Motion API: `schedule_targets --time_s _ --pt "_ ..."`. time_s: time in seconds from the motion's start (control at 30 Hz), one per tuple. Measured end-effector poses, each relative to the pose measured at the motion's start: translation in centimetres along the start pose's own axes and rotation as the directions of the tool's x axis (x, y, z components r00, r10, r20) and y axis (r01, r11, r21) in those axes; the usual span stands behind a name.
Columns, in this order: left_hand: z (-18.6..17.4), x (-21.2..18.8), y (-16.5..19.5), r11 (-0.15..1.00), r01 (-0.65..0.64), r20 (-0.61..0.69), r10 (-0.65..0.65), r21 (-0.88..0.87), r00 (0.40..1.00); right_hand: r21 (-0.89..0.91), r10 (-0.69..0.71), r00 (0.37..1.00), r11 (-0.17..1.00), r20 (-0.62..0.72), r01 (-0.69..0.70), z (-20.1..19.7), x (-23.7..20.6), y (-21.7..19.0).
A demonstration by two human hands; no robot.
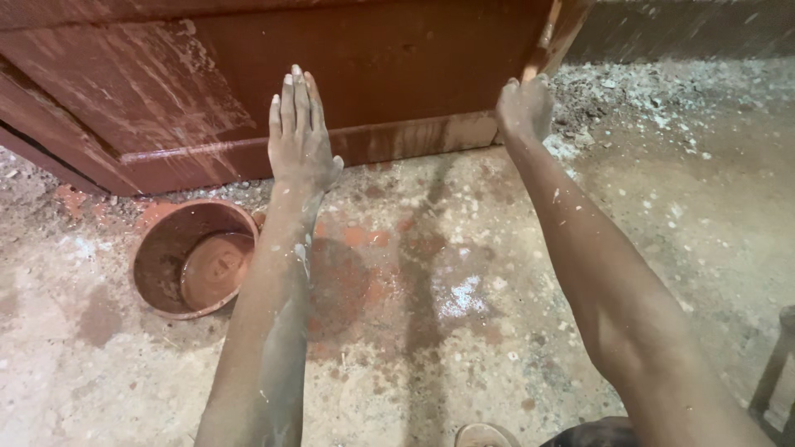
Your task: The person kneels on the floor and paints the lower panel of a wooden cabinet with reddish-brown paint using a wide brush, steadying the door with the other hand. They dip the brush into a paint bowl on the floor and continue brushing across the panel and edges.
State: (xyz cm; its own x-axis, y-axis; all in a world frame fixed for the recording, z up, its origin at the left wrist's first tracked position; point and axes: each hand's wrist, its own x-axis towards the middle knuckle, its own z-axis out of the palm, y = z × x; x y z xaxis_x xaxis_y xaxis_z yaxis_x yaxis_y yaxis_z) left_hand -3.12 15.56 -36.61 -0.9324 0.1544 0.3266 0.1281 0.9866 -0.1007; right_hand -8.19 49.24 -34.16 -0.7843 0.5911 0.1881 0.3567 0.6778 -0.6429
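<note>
The left hand (300, 132) lies flat and open, fingers straight and together, palm pressed against the face of the reddish-brown wooden door panel (389, 58) that stands on its edge on the floor (464, 331). The right hand (525, 106) has its grip closed around the panel's right edge near the lower corner. A paint-stained bucket (195, 258) sits on the dusty floor just left of the left forearm, near the panel's bottom rail

You are stretching both arms forward, your left hand (299, 132) lying flat with fingers straight and together, your right hand (524, 106) curling closed, both dusted pale.
</note>
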Motion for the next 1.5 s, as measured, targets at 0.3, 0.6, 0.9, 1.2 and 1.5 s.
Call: schedule_targets --time_s 0.3,0.6,0.9,1.2,1.5 --pt "0.3 -0.5 -0.5 1.0 0.009 -0.007 -0.009 -0.026 1.0 0.012 -0.332 0.806 0.927 0.491 0.375 4.4 -8.4 -7.2" --pt "0.5 -0.3 -1.0 0.999 -0.01 -0.011 0.011 0.034 1.0 0.066 -0.427 0.655 0.863 0.624 0.5 6.3 -11.7 -10.1" --pt "0.8 -1.0 -1.0 1.0 -0.027 -0.091 0.026 -0.012 0.996 -0.047 -0.109 0.96 0.991 0.256 0.125 3.3 -0.5 1.7" --pt "1.4 -0.5 -0.5 0.999 -0.041 -0.138 0.037 -0.024 0.99 0.098 -0.099 0.884 0.993 0.457 0.061 4.6 -6.5 -3.7" --pt "0.1 -0.6 -0.9 0.999 -0.002 -0.025 0.004 0.053 1.0 0.099 -0.536 0.637 0.802 0.555 0.589 6.8 -13.0 -9.8"
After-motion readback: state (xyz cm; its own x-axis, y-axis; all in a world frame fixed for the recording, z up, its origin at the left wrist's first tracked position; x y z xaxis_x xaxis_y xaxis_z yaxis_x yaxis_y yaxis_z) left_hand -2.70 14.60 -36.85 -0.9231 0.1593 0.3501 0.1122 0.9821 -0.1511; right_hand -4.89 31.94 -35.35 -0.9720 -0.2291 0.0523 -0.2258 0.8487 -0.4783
